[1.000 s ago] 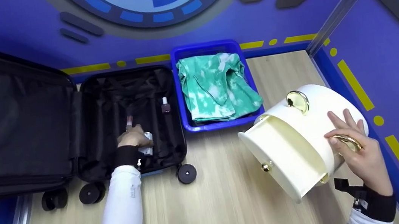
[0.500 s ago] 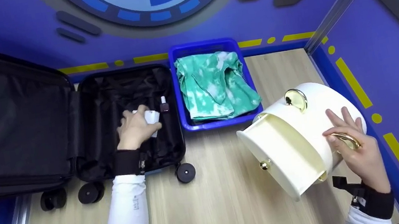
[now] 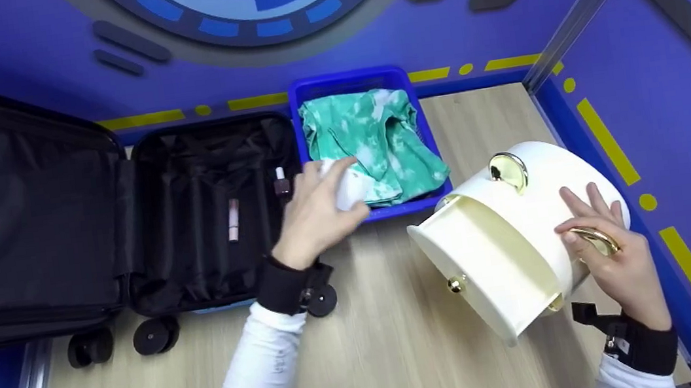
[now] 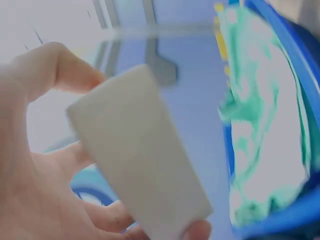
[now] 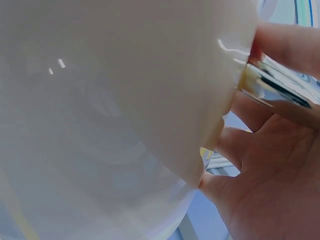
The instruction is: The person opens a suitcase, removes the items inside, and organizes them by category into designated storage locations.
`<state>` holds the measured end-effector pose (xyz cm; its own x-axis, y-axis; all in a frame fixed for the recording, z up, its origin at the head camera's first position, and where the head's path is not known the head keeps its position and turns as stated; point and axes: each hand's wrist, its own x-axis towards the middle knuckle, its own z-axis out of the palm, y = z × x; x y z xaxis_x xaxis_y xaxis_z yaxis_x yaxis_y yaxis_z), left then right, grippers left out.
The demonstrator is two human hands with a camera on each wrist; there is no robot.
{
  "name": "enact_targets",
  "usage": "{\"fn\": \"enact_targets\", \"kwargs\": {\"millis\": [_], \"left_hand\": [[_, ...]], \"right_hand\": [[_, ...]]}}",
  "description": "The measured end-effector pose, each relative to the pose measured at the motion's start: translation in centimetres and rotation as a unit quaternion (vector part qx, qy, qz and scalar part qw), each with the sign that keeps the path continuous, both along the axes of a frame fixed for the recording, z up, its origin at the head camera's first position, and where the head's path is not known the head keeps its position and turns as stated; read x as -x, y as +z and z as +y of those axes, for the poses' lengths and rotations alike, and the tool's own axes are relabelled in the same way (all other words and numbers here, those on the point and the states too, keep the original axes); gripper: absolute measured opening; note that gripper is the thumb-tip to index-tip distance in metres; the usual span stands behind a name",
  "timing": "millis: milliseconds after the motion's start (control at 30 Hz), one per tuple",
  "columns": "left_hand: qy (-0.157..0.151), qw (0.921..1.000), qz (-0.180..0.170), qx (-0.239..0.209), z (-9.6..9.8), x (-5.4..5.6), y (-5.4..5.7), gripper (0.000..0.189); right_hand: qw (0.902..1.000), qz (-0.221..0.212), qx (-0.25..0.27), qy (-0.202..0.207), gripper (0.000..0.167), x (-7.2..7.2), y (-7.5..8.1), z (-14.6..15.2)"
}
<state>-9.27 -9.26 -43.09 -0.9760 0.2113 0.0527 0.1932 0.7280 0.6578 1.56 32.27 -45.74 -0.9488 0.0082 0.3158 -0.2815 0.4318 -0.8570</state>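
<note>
My left hand [image 3: 319, 217] holds a small white box [image 4: 142, 155] between thumb and fingers, over the near left corner of the blue basket [image 3: 381, 214]. Inside the basket lies a folded green-and-white tie-dye garment [image 3: 356, 120]. On the right, a rounded white cosmetic organizer [image 3: 549, 189] with gold handles has its drawer [image 3: 499, 261] pulled out. My right hand [image 3: 617, 259] grips the organizer by its gold handle [image 5: 270, 82], thumb and index finger at the ring, other fingers spread on the white shell.
A black suitcase [image 3: 198, 284] lies unfolded at the left, its lid [image 3: 25, 213] leaning back. In it lie a pink lip gloss tube [image 3: 233, 219] and a dark nail polish bottle [image 3: 281, 183]. Blue wall panels [image 3: 463, 28] stand behind and at the right.
My left hand picked the white box up out of the suitcase and carried it right to the basket. The lip gloss tube is now uncovered. My right hand stays on the organizer.
</note>
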Motion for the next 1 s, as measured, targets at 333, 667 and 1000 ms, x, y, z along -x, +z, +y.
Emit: {"fn": "enact_targets", "kwargs": {"millis": [333,667,1000], "left_hand": [[-0.092,0.9948,0.034,0.027,7.7,-3.0,1.4,0.087],[-0.15,0.9704,0.117,0.149,12.8,-5.7,0.9,0.081],[-0.13,0.9438,0.153,0.263,15.9,-6.8,0.3,0.057]], "right_hand": [[0.9999,0.014,0.001,0.0,0.016,0.0,-0.1,0.0],[1.0,-0.002,-0.007,-0.002,0.015,0.1,-0.1,0.0],[0.9999,0.01,-0.002,-0.003,0.017,0.2,-0.4,0.1]]}}
